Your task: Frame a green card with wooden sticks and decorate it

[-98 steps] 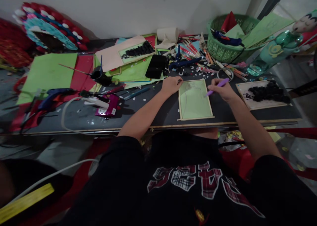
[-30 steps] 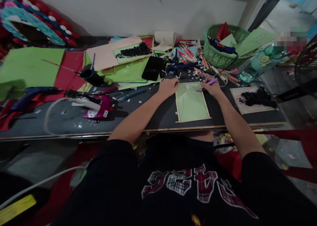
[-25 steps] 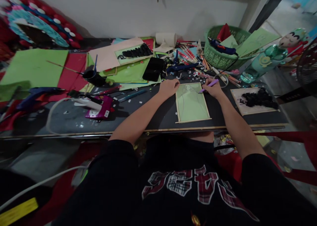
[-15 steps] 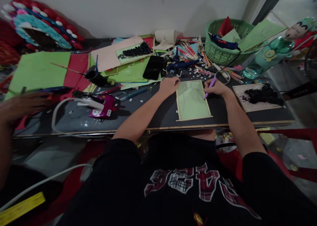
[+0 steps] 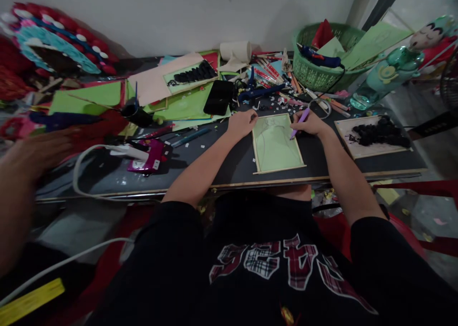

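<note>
A pale green sheet in a thin light frame (image 5: 277, 147) lies on the dark table in front of me, with faint drawn lines on its surface. My left hand (image 5: 243, 124) rests at the frame's upper left corner. Its fingers are curled in, and whether they grip the edge is hidden. A purple pen (image 5: 299, 123) is held in my right hand (image 5: 312, 123), closed around it by the right side of the frame. The pen's tip is over the right part of the green sheet, but actual contact is too small to tell.
Right of me lies another framed panel (image 5: 375, 137) with black fluffy material. Behind stand a green basket (image 5: 322, 76) and a green bottle figure (image 5: 379, 85). A phone (image 5: 219, 97), a black cup (image 5: 138, 115) and a purple power block (image 5: 148, 157) sit leftward. A co-worker's hand (image 5: 39, 149) reaches in.
My right hand has shifted the pen slightly left over the sheet; my left hand stays at the corner. At far left, the co-worker's hand and the coloured sheets have moved. The view shifted slightly.
</note>
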The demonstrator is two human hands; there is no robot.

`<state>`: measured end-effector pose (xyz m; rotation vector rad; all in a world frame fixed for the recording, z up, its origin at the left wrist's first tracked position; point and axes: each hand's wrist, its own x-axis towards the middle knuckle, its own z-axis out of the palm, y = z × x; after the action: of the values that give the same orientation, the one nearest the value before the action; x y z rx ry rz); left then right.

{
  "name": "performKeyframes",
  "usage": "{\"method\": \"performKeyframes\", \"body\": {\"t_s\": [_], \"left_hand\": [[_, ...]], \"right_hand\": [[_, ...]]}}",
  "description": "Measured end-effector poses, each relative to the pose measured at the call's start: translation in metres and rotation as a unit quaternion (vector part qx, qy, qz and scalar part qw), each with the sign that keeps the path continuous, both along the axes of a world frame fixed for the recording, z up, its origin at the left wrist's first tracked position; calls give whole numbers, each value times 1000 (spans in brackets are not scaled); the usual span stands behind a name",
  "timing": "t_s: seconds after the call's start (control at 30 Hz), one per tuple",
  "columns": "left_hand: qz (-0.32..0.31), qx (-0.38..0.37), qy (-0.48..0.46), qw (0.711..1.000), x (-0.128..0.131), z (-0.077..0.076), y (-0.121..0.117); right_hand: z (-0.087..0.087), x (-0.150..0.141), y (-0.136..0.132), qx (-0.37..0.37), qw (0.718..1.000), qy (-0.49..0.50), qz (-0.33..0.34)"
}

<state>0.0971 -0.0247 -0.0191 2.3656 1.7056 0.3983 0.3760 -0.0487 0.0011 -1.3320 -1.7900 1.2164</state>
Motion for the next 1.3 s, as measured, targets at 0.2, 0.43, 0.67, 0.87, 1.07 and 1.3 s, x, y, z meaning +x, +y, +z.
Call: {"method": "performKeyframes", "body": {"t_s": [0.2, 0.43, 0.67, 0.87, 1.07, 1.3], "left_hand": [[0, 3, -4, 1000, 1, -1, 0], [38, 9, -63, 997, -6, 15, -4], [136, -2, -138, 981, -47, 34, 17], [8, -164, -159, 974, -51, 30, 17], [-48, -212, -284, 934, -33, 28, 4], [-118, -91, -318, 936, -13, 20, -13]], "right_hand": [[-4, 0, 0, 5, 1000, 4, 1], [-24, 8, 22, 196, 917, 183, -296], [-32, -5, 23, 164, 921, 150, -318], [-21, -23, 9, 118, 925, 197, -301], [-11, -38, 1, 113, 935, 198, -272], [22, -68, -22, 94, 961, 198, -166]]}}
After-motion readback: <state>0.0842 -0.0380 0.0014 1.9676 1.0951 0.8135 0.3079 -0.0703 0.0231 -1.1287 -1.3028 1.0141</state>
